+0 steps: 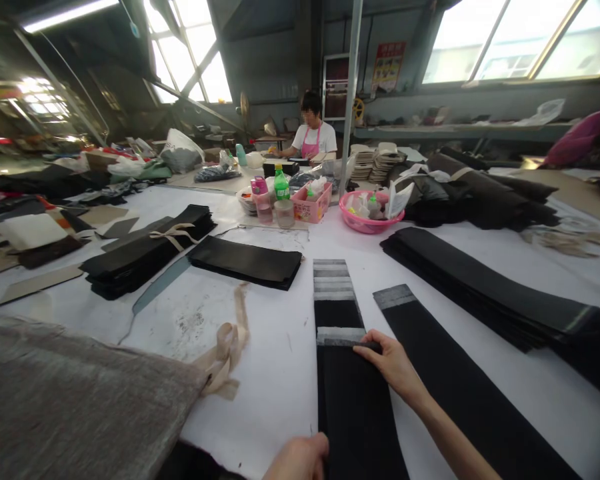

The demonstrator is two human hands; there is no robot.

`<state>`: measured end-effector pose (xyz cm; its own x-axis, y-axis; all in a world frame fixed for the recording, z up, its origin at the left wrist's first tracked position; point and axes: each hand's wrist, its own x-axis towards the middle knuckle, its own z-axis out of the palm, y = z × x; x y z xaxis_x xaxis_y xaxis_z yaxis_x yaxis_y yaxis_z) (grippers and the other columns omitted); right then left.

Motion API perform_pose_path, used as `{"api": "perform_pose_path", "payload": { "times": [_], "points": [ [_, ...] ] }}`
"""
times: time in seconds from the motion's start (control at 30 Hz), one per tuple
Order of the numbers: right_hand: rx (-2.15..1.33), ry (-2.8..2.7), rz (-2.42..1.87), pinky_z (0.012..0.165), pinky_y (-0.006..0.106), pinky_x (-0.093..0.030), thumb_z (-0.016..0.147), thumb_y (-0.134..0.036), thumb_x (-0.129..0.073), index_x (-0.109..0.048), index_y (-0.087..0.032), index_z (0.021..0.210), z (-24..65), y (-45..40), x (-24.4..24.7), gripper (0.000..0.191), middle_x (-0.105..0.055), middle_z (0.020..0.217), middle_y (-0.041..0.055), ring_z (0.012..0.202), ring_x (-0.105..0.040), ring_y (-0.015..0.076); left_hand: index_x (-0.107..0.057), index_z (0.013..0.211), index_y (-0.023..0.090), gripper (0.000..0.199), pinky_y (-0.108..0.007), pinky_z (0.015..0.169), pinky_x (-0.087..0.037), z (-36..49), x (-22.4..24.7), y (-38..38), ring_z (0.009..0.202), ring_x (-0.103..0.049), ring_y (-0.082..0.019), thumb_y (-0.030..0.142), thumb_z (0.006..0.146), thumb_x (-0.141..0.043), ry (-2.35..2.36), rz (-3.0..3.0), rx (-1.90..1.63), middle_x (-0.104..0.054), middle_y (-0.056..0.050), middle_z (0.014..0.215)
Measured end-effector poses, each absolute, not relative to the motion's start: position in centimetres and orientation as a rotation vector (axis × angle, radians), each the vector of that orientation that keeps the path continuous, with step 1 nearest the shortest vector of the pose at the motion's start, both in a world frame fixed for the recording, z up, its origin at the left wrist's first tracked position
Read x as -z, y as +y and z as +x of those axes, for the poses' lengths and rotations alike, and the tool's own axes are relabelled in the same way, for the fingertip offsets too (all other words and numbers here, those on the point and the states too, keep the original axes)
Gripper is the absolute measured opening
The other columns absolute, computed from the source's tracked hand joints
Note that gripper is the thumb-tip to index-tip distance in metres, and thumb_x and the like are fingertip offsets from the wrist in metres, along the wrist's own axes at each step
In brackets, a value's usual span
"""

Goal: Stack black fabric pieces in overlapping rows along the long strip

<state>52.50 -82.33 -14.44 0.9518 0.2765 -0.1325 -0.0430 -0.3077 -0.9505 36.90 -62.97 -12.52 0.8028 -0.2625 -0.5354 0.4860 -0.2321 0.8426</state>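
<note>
Long black strips point(360, 407) with grey-white bands at their far ends lie overlapped in front of me on the white tabletop. My right hand point(387, 360) pinches the right corner of the top strip, just below a pale band. At the bottom of the view my left hand point(303, 457) has its fingers curled at the left edge of the same strips, low down. Another black strip point(460, 373) with a grey end lies to the right. Farther right is a thick stack of long black pieces point(480, 280).
A short black stack point(245, 260) and a tied black bundle point(150, 250) lie left, near a beige ribbon point(230, 347) and grey cloth point(80, 393). Behind stand a pink basin point(370, 223), a pink basket point(313, 207), a green bottle point(281, 183) and a metal pole point(351, 100). A person sits beyond.
</note>
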Motion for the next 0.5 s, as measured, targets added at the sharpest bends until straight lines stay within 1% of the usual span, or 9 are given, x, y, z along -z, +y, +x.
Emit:
{"api": "perform_pose_path", "payload": {
  "times": [0.03,0.1,0.13,0.2,0.27,0.3,0.33,0.4,0.5],
  "points": [
    [-0.316,-0.181,-1.872,0.055,0.022,-0.039,0.076,-0.039,-0.068,-0.057,-0.018,0.071,52.4,-82.2,14.6,0.024,-0.054,0.065,-0.0031,0.062,-0.048,0.0128,-0.064,0.078,0.019,0.027,-0.024,0.054,-0.04,37.2,12.5,-62.3,0.054,-0.056,-0.016,0.04,0.064,-0.074,0.205,1.773,0.667,-0.059,0.002,0.054],
    [-0.312,-0.191,-1.881,0.055,0.022,-0.038,0.077,-0.04,-0.067,-0.056,-0.018,0.071,52.3,-82.2,14.6,0.025,-0.053,0.064,-0.0033,0.062,-0.047,0.0129,-0.063,0.082,0.02,0.021,-0.023,0.054,-0.038,38.5,12.1,-61.3,0.054,-0.054,-0.014,0.038,0.073,-0.065,0.246,2.035,0.502,-0.058,0.003,0.055],
    [-0.307,-0.192,-1.881,0.055,0.023,-0.038,0.077,-0.04,-0.067,-0.056,-0.018,0.071,52.2,-82.2,14.6,0.025,-0.052,0.064,-0.0033,0.062,-0.047,0.013,-0.063,0.088,0.02,0.021,-0.023,0.056,-0.038,39.4,11.9,-61.0,0.056,-0.054,-0.014,0.038,0.077,-0.062,0.255,2.135,0.39,-0.059,0.003,0.059],
    [-0.304,-0.189,-1.88,0.056,0.023,-0.038,0.078,-0.042,-0.066,-0.056,-0.019,0.072,52.1,-82.2,14.6,0.026,-0.053,0.065,-0.0031,0.062,-0.048,0.0134,-0.061,0.101,0.02,0.03,-0.023,0.057,-0.039,41.4,11.7,-60.9,0.059,-0.056,-0.014,0.04,0.079,-0.06,0.26,2.207,0.186,-0.062,0.002,0.069],
    [-0.291,-0.178,-1.889,0.057,0.023,-0.039,0.078,-0.043,-0.066,-0.056,-0.019,0.073,52.1,-82.1,14.8,0.026,-0.054,0.066,-0.0028,0.063,-0.049,0.0139,-0.06,0.107,0.019,0.037,-0.022,0.055,-0.039,43.4,12.0,-61.3,0.057,-0.055,-0.013,0.043,0.079,-0.059,0.26,2.159,0.064,-0.063,0.0,0.076],
    [-0.282,-0.173,-1.898,0.057,0.024,-0.039,0.078,-0.043,-0.066,-0.056,-0.019,0.073,52.1,-82.0,14.8,0.026,-0.055,0.066,-0.0027,0.064,-0.049,0.0142,-0.06,0.104,0.018,0.035,-0.022,0.053,-0.039,44.3,12.4,-61.6,0.054,-0.054,-0.012,0.044,0.08,-0.058,0.257,2.115,0.03,-0.063,0.0,0.076],
    [-0.271,-0.17,-1.908,0.058,0.024,-0.039,0.078,-0.042,-0.066,-0.056,-0.019,0.073,52.2,-81.9,14.9,0.026,-0.055,0.067,-0.0025,0.064,-0.05,0.0145,-0.061,0.096,0.017,0.032,-0.021,0.05,-0.038,45.1,12.8,-61.9,0.05,-0.052,-0.011,0.045,0.081,-0.057,0.254,2.06,0.019,-0.062,0.0,0.073],
    [-0.25,-0.17,-1.92,0.061,0.024,-0.041,0.077,-0.041,-0.066,-0.057,-0.019,0.073,52.3,-81.9,14.9,0.025,-0.057,0.068,-0.002,0.067,-0.053,0.0154,-0.058,0.08,0.017,0.031,-0.02,0.042,-0.033,46.3,13.7,-62.5,0.042,-0.047,-0.009,0.048,0.083,-0.054,0.257,1.933,0.053,-0.056,0.003,0.06],
    [-0.332,-0.16,-1.816,0.068,0.026,-0.046,0.074,-0.04,-0.069,-0.058,-0.019,0.086,52.4,-82.3,14.4,0.026,-0.062,0.077,-0.0003,0.075,-0.058,0.0179,-0.05,0.069,0.019,0.033,-0.017,0.033,-0.026,47.3,14.7,-62.8,0.033,-0.044,-0.008,0.049,0.083,-0.053,0.302,1.8,0.122,-0.045,0.007,0.046]
  ]
}}
